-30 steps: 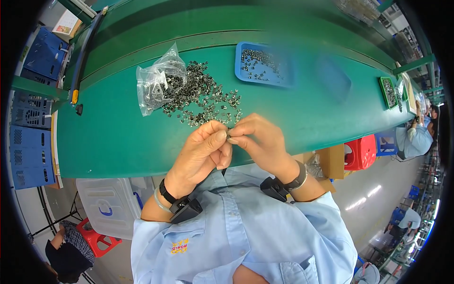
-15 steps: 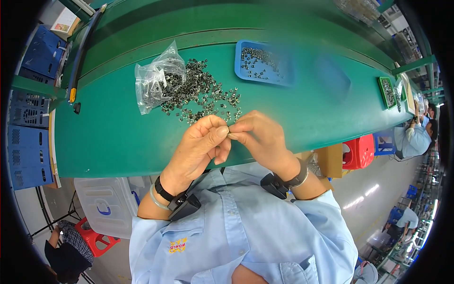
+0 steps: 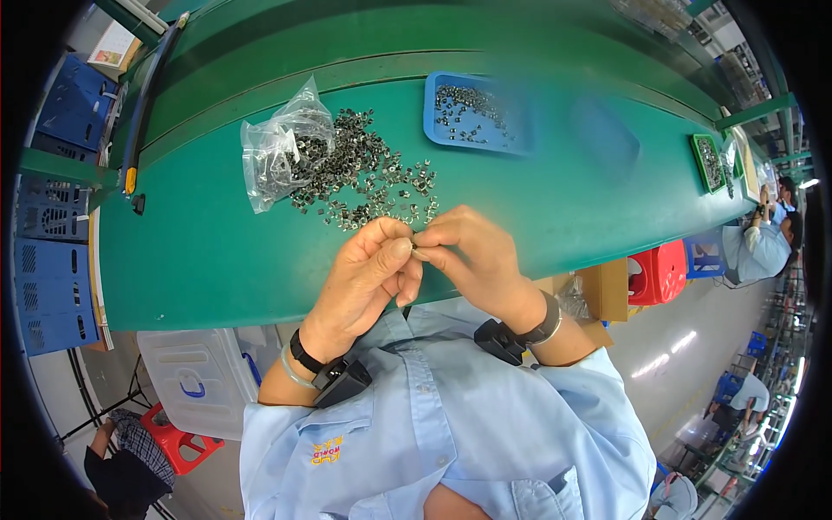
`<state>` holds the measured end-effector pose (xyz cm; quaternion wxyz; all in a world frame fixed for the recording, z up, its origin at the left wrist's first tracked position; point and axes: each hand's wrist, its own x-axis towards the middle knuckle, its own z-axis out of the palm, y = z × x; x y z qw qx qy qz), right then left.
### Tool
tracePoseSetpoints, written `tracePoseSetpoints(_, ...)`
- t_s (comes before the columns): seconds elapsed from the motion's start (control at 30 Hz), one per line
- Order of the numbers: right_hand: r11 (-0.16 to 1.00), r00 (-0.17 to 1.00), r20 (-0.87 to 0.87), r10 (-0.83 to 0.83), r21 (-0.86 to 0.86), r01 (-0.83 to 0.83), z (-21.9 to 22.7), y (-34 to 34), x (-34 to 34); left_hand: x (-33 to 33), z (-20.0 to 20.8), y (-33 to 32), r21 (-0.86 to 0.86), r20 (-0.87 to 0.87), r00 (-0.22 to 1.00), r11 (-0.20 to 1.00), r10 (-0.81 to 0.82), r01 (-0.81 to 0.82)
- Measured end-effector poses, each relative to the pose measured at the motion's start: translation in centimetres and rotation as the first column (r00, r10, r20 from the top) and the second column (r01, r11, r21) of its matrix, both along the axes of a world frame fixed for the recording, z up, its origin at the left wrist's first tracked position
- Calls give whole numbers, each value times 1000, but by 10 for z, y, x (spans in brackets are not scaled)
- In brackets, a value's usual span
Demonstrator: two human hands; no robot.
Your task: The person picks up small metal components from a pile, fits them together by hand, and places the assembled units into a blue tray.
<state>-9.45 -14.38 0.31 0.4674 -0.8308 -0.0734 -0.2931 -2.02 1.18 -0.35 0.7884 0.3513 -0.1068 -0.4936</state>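
Small metal part [image 3: 414, 247], mostly hidden, is pinched between the fingertips of left hand [image 3: 368, 273] and right hand [image 3: 477, 260], together. Grip unchanged over the past second; handling appears unfinished. Beyond, left: loose pile [image 3: 351, 156]. Far, slightly right: blue tray [image 3: 468, 145].

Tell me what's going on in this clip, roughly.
A person at a green workbench pinches a tiny part between the fingertips of the left hand and right hand; the fingers mostly hide it. Just beyond the hands lies a loose heap of small metal pieces, with a clear plastic bag at its left. Farther back, to the heap's right, a blue tray holds more small pieces.
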Motion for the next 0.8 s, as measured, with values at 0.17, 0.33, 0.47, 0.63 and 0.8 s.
tracePoseSetpoints(0.17,1000,999,-35,-12,12,13,-2,-6,0,1,-1,-8,5,-19,1000,1000,-7,7)
tracePoseSetpoints(0.33,961,971,-2,-241,-140,238,17,-50,18,5,9,-11,34,-38,996,996,86,-84)
tracePoseSetpoints(0.47,894,873,-192,-449,-117,434,20,-104,44,14,0,4,86,16,983,980,181,-181)
tracePoseSetpoints(0.63,819,903,-11,-429,-427,384,-3,-105,47,14,-9,17,136,-8,979,970,205,-202)
tracePoseSetpoints(0.8,873,944,-249,-215,-482,71,-13,-62,44,14,-6,16,151,-2,985,974,174,-172)
